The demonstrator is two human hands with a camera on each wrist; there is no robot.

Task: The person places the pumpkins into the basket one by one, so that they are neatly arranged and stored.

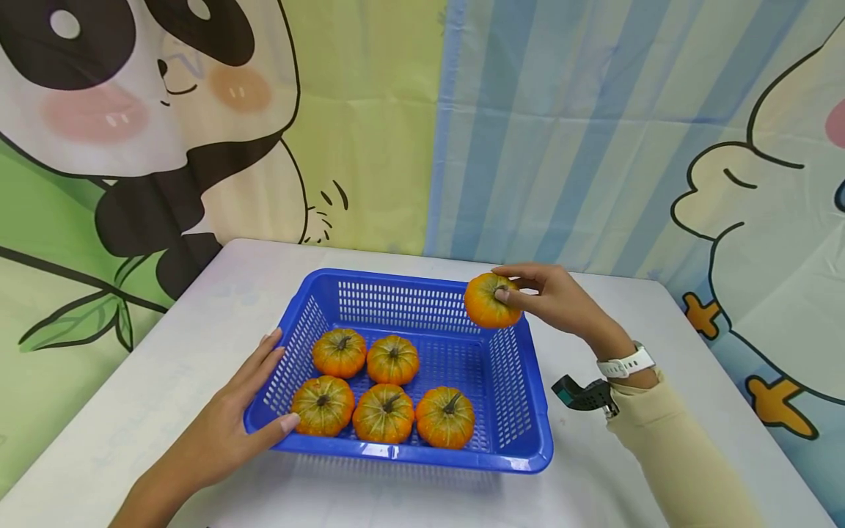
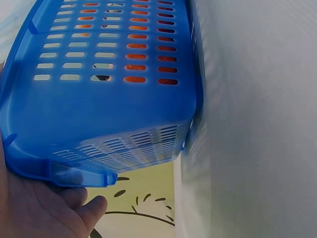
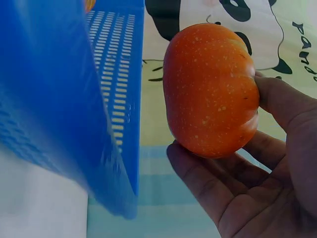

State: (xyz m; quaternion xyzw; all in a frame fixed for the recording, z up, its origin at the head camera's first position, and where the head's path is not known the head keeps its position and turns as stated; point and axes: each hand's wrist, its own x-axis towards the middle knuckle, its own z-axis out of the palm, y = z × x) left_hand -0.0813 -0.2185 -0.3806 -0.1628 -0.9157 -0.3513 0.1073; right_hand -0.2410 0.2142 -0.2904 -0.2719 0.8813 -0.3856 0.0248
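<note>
My right hand (image 1: 554,297) holds a small orange pumpkin (image 1: 487,302) by its top, above the back right corner of a blue plastic basket (image 1: 462,458). In the right wrist view the fingers and thumb grip the same pumpkin (image 3: 210,94), its smooth orange underside showing. Several more pumpkins (image 1: 384,414) sit inside the basket, toward its left and front. At the basket's left rim, my left hand (image 1: 227,418) rests with fingers spread along the outside and the thumb at the front corner. The left wrist view shows the basket's slotted side (image 2: 99,104) beside that hand.
The basket stands on a white table (image 1: 218,308). A white watch (image 1: 626,363) and a dark strap-mounted device (image 1: 584,394) are on my right wrist. Behind the table hangs a curtain (image 1: 370,125) printed with a panda and other cartoon figures.
</note>
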